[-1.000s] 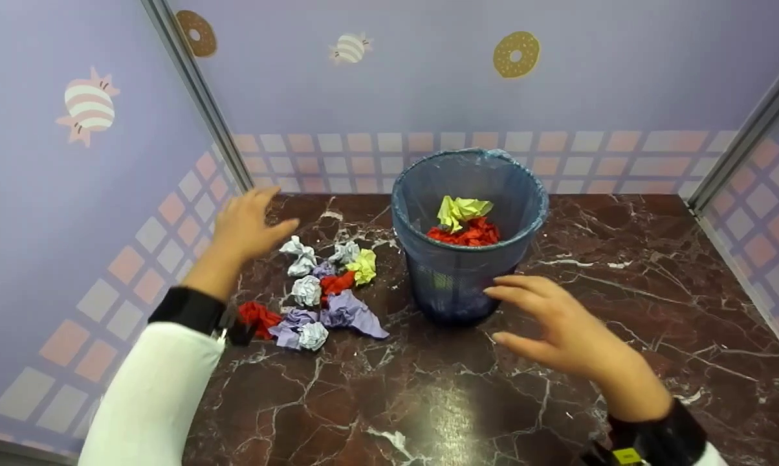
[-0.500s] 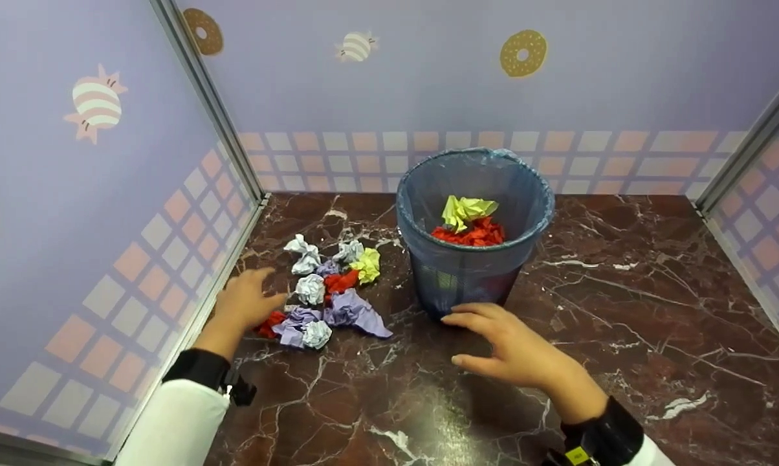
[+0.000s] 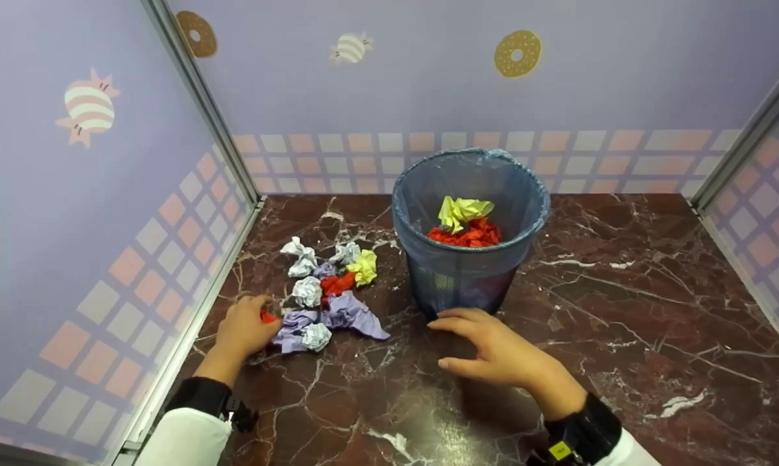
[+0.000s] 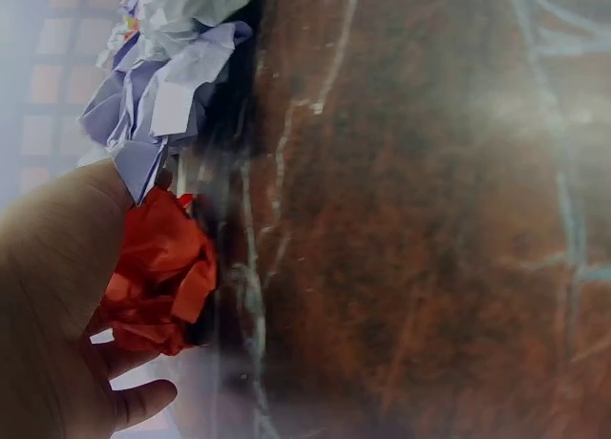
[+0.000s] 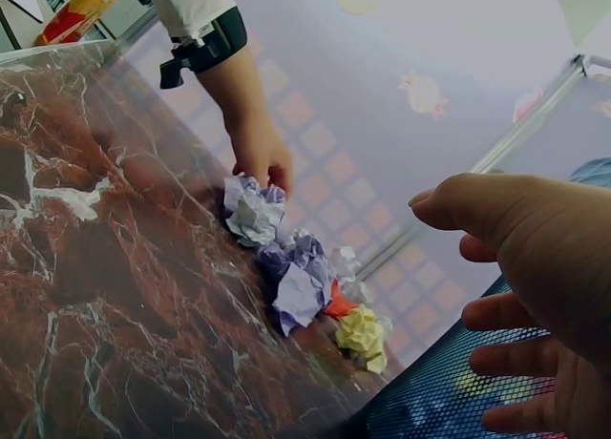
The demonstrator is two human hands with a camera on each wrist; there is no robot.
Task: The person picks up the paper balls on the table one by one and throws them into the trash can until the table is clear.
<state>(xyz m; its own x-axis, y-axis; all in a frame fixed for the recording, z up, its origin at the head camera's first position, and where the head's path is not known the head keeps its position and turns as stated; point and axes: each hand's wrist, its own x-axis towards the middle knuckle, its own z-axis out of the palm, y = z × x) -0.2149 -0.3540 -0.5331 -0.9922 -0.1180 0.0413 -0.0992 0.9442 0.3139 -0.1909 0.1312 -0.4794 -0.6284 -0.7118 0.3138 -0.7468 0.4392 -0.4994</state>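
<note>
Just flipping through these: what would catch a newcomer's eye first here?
Probably the blue-lined bin near the middle of the head view, with bright yellow paper and red paper inside. Next, the cluster of crumpled papers on the marbled tabletop, left of the bin. At its left edge the left hand curls round a red paper ball, while the open right hand hovers in front of the bin.

A crumpled purple sheet (image 3: 357, 315) juts toward the bin (image 3: 470, 285), narrowing the lane between them; the counter (image 3: 363, 395) nearer the person leaves wide passage. Another purple paper (image 3: 299, 327) crowds the left hand (image 3: 244, 327) on one side (the wall panel (image 3: 150, 278) stands near the other). From above, the bin's mouth admits a hand; its rim obstructs sideways entry.
</note>
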